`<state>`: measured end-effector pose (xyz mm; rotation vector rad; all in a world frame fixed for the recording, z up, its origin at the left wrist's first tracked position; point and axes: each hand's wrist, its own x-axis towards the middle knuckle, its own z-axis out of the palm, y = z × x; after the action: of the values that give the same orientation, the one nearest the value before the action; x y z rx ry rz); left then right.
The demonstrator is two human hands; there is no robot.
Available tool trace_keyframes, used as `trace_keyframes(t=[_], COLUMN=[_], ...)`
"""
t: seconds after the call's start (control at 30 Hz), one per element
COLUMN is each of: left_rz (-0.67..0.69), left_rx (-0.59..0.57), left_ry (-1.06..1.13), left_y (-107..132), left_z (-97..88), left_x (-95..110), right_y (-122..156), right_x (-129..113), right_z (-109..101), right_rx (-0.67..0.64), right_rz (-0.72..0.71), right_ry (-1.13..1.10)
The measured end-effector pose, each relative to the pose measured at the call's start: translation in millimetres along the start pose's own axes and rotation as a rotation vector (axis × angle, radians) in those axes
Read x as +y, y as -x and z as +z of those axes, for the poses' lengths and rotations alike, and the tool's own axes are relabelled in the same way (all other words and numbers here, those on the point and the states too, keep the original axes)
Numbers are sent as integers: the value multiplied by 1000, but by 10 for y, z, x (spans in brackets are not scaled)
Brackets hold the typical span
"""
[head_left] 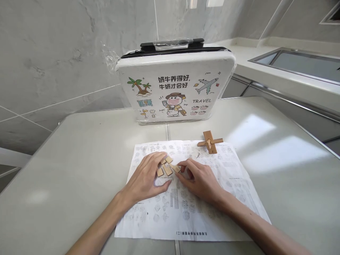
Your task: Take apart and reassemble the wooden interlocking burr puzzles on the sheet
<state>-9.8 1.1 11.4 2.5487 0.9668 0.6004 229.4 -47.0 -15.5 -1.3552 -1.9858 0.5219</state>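
Note:
Several small light wooden puzzle pieces (167, 170) lie close together on a printed instruction sheet (225, 219). My left hand (146, 177) curves around their left side, thumb apart from the fingers, fingertips touching or just over the far-left pieces. Between the thumb and fingers of my right hand (199, 179) is the end of a wooden piece (175, 168) at the right of the group. Farther back, on the sheet's top right edge, rests a cross-shaped assembly of darker brown wooden pieces (208, 142). My hands hide parts of some light pieces.
A white suitcase (175, 88) with cartoon prints, wrapped in clear plastic, stands upright at the back of the white table (79, 170). Behind it rises a grey tiled wall (66, 53). A counter with a framed glass panel (305, 67) is at the right.

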Motion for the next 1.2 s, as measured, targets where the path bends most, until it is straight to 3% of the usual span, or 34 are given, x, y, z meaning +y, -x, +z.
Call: trace_keyframes(t=[0.23, 0.5, 0.8, 0.93, 1.03, 1.2], left_rz=[17, -41, -284, -346, -360, -335], left_rx=[-64, -47, 124, 149, 160, 207], left_ry=[2, -30, -181, -198, -199, -269], left_y=[1, -3, 15, 28, 32, 23], left_z=[12, 26, -79, -122, -118, -84], left_x=[-9, -41, -390, -514, -537, -487], right_y=[2, 3, -58, -107, -152, -205], right_x=[-6, 4, -9, 7, 69, 251], right_z=[-5, -3, -93, -188, -234, -217], right_rx=[-69, -54, -35, -101, -81, 75], right_rz=[-174, -152, 182, 436, 613, 677], right_ry=[-37, -90, -455, -891, -1247, -1636])
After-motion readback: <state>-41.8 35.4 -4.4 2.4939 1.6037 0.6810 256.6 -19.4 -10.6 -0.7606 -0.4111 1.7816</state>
